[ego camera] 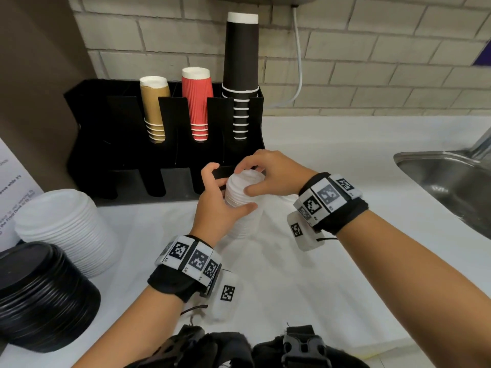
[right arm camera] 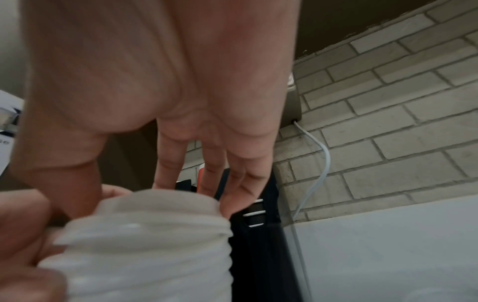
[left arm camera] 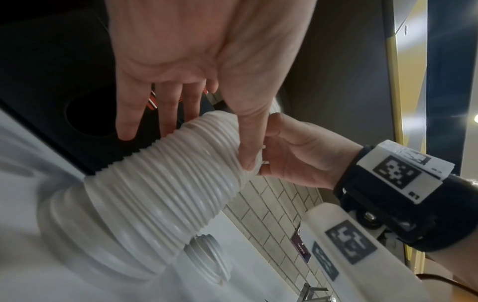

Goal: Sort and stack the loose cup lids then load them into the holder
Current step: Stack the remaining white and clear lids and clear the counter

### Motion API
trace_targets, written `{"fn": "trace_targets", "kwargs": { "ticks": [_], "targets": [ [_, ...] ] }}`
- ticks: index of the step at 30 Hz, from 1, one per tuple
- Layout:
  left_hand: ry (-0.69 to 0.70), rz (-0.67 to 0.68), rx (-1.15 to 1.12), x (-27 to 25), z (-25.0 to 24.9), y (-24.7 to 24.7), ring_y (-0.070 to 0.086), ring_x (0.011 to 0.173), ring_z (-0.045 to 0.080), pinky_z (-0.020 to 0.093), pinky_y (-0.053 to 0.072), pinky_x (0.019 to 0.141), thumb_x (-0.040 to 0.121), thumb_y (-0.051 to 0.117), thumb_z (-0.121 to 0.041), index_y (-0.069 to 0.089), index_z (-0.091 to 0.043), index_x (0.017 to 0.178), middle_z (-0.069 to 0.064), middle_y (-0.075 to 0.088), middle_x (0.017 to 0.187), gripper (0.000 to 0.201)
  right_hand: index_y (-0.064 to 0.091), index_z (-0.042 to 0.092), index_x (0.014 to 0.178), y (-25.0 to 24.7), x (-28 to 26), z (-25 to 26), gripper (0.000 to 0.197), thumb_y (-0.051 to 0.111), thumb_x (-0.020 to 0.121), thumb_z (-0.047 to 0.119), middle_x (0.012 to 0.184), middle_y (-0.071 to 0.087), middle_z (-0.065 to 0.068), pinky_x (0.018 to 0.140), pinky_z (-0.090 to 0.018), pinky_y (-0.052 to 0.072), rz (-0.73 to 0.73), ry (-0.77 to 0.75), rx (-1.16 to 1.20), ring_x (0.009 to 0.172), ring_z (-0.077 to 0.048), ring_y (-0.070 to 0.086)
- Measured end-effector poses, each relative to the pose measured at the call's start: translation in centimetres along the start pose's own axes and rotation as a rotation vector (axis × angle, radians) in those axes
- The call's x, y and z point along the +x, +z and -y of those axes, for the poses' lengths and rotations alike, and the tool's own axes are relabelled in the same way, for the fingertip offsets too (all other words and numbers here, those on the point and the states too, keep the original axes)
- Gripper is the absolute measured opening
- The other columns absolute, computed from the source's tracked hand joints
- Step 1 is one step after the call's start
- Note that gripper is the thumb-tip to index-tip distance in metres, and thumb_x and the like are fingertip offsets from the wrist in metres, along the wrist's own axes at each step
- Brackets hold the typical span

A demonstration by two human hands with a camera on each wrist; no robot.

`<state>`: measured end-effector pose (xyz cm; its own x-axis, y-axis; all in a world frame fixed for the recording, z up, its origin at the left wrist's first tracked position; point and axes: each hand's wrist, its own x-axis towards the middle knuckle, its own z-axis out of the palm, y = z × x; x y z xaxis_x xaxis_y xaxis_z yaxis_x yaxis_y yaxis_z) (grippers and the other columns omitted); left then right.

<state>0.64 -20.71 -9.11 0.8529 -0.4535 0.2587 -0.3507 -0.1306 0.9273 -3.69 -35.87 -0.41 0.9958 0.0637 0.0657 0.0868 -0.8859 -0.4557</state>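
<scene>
A tall stack of small white lids (ego camera: 245,224) stands on the white counter just in front of the black holder (ego camera: 87,144). My left hand (ego camera: 228,189) grips its upper part, thumb on the near side and fingers round the far left side. My right hand (ego camera: 248,177) holds the top of the stack, thumb on the side and fingers curled over the top lid. In the left wrist view the ribbed stack (left arm camera: 165,183) leans toward the holder, with the left thumb pressed on it. In the right wrist view the right fingers (right arm camera: 207,175) reach past the stack's top (right arm camera: 155,206).
The holder carries brown (ego camera: 155,112), red (ego camera: 198,107) and tall black (ego camera: 240,75) cup stacks. A wider white lid stack (ego camera: 66,229) and a black lid stack (ego camera: 39,296) stand at the left. A short lid stack (left arm camera: 207,257) lies by the tall one. A steel sink (ego camera: 451,187) is at the right.
</scene>
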Motion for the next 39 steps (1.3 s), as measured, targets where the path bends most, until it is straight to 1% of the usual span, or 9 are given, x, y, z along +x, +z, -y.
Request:
{"fn": "trace_targets", "kwargs": {
  "ticks": [4,9,12,17,20,24,28,33,39],
  "targets": [
    [0.022,0.01,0.004,-0.2,0.0,-0.2,0.058,0.095,-0.003,0.005,0.046,0.07,0.067,0.088,-0.017,0.029,-0.029,0.135,-0.02,0.053,0.106,0.091,0.064,0.021,0.116,0.1,0.0,0.2,0.041,0.075,0.076,0.019,0.113,0.053,-0.007,0.091,-0.03,0.046,-0.008,-0.012,-0.009,0.103,-0.02,0.051],
    [0.051,0.034,0.021,-0.3,-0.1,-0.2,0.055,0.089,-0.017,0.002,0.043,0.069,0.068,0.087,-0.019,0.046,-0.03,0.113,-0.02,0.058,0.105,0.063,0.065,0.019,0.113,0.6,-0.1,0.0,0.04,0.077,0.075,0.021,0.114,0.051,-0.008,0.092,-0.032,0.046,-0.005,-0.01,-0.021,0.103,-0.021,0.052],
    [0.062,0.044,0.025,-0.3,0.1,-0.2,0.058,0.094,-0.006,0.005,0.044,0.071,0.07,0.086,-0.019,0.048,-0.026,0.109,-0.016,0.059,0.107,0.055,0.062,0.019,0.115,0.3,-0.4,-0.4,0.04,0.076,0.078,0.024,0.116,0.052,-0.009,0.093,-0.031,0.047,-0.01,0.012,0.012,0.103,-0.02,0.054],
    [0.077,0.056,0.054,0.1,0.3,-0.1,0.057,0.102,0.014,0.02,0.048,0.079,0.071,0.085,-0.02,0.049,-0.027,0.105,-0.008,0.058,0.116,0.05,0.058,0.022,0.118,-1.5,-3.5,-3.0,0.037,0.07,0.085,0.034,0.114,0.054,-0.003,0.08,-0.015,0.044,0.007,0.179,0.02,0.096,-0.015,0.059],
    [0.073,0.065,0.055,0.2,0.4,-0.2,0.057,0.105,0.018,0.025,0.048,0.083,0.072,0.084,-0.019,0.049,-0.028,0.104,-0.008,0.057,0.117,0.049,0.059,0.023,0.115,-2.9,-6.8,-5.8,0.036,0.068,0.085,0.04,0.113,0.056,0.001,0.077,-0.017,0.04,0.211,0.389,-0.146,0.087,-0.01,0.055],
    [0.062,0.068,0.043,0.3,0.3,-0.3,0.057,0.104,0.021,0.035,0.051,0.088,0.071,0.085,-0.018,0.05,-0.026,0.105,-0.007,0.057,0.114,0.049,0.057,0.022,0.114,-3.2,-11.0,-8.7,0.053,0.076,0.073,0.05,0.113,0.055,0.004,0.083,-0.028,0.044,0.466,0.635,-0.413,0.097,-0.015,0.054],
    [0.062,0.068,0.027,0.4,0.2,-0.3,0.058,0.102,0.022,0.038,0.052,0.088,0.071,0.085,-0.016,0.05,-0.023,0.106,-0.007,0.058,0.111,0.05,0.046,0.023,0.113,-2.8,-13.7,-10.0,0.073,0.086,0.058,0.049,0.087,0.051,0.01,0.059,-0.025,0.039,0.713,0.815,-0.508,0.072,-0.008,0.051],
    [0.078,0.065,0.033,0.6,0.3,-0.3,0.057,0.1,0.016,0.024,0.049,0.082,0.07,0.085,-0.015,0.05,-0.022,0.105,-0.013,0.056,0.106,0.05,0.042,0.018,0.114,-1.8,-14.4,-10.2,0.064,0.084,0.066,0.027,0.08,0.047,0.006,0.053,-0.023,0.037,0.75,0.857,-0.564,0.063,-0.01,0.046],
    [0.079,0.063,0.031,0.6,0.2,-0.4,0.057,0.101,0.018,0.029,0.05,0.083,0.071,0.085,-0.015,0.05,-0.022,0.106,-0.012,0.056,0.107,0.05,0.042,0.019,0.115,-1.8,-12.9,-9.5,0.057,0.078,0.072,0.034,0.083,0.045,0.005,0.055,-0.024,0.038,0.629,0.758,-0.495,0.064,-0.01,0.046]
  ]
}}
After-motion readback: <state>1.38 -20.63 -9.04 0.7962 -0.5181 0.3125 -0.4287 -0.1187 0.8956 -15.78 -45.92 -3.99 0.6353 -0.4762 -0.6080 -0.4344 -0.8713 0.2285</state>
